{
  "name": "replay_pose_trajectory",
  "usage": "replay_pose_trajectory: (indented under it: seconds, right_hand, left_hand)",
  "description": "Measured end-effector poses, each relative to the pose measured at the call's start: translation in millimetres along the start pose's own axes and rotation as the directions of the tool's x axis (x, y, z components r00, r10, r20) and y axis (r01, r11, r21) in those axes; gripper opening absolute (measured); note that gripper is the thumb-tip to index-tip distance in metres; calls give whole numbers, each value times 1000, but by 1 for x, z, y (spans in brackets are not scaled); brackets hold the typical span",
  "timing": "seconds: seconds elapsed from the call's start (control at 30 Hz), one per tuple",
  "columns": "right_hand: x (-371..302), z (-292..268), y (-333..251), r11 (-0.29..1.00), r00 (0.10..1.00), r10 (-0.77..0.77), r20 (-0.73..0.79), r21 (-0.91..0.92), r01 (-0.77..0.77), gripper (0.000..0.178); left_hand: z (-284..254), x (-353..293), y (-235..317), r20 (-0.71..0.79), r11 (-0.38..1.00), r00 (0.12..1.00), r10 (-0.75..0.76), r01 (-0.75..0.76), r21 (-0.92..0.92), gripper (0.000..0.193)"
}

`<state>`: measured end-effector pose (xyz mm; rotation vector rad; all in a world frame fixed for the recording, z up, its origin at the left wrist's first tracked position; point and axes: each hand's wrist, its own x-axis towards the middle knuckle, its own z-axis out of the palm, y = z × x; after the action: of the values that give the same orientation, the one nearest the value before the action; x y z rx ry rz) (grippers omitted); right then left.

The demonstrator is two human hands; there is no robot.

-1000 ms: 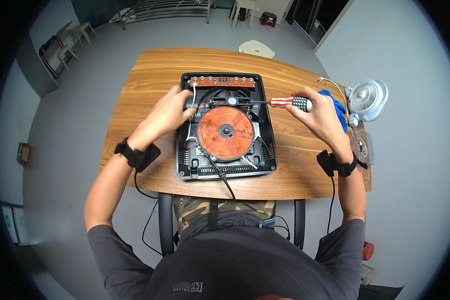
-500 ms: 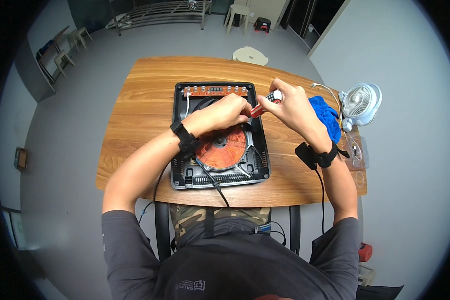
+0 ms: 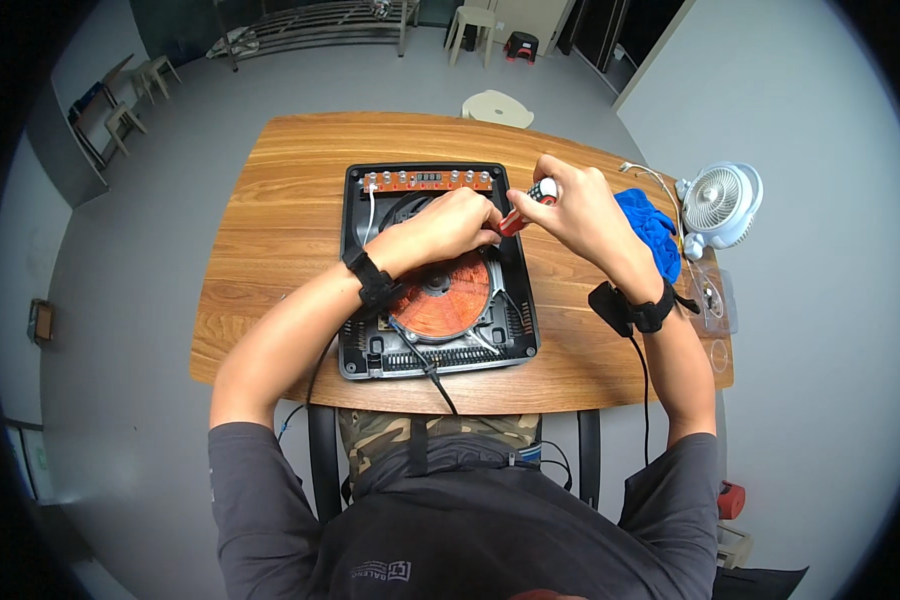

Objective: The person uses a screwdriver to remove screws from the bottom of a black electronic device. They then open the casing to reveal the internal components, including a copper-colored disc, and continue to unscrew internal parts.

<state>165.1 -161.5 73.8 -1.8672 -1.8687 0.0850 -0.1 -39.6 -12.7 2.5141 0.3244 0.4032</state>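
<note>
An opened induction cooker (image 3: 526, 338) lies on the table in front of me, its black lower housing exposed. In it sit a round copper coil (image 3: 440, 305) and, along the far edge, an orange circuit board (image 3: 430, 181). My right hand (image 3: 580, 205) is closed round the red, black and white handle of a screwdriver (image 3: 514, 222), slanted down toward the housing's right side. Beside its lower end, my left hand (image 3: 460, 222) reaches over the coil with its fingertips pinched together. The screwdriver's tip and whatever those fingertips hold are hidden.
Right of the cooker lie a blue cloth (image 3: 650, 232) and a clear plastic box (image 3: 715, 300) with small parts. A white fan (image 3: 720, 205) stands at the table's right edge. A black cord (image 3: 436, 376) runs off the cooker's near side. Beyond the table is a stool (image 3: 497, 108).
Both hands stay at the same spot. The screwdriver's handle has turned slightly in my right hand, and the whole view has shifted a little.
</note>
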Motion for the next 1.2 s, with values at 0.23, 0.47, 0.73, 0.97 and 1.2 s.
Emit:
replay_pose_trajectory:
  seconds: [0.23,0.47,0.73,0.97,1.2]
  right_hand:
    - [4,0,5,998,998,-50,29,-30,51,44]
    - [12,-8,-12,969,993,50,102,-246,-24,58]
    - [20,5,-15,945,995,-29,98,-322,60,46]
    - [25,-9,3,983,964,-124,234,-105,152,36]
    - [23,-9,1,966,973,-132,191,-196,170,44]
  left_hand:
    - [-1,0,3,6,999,999,-32,32,-4,22]
    - [4,1,0,-13,998,998,-66,66,-3,21]
    - [2,2,-11,-1,993,998,-56,56,-100,19]
    - [-16,4,6,-43,868,996,-77,46,-494,28]
    - [-12,11,15,-94,921,994,-47,7,-390,20]
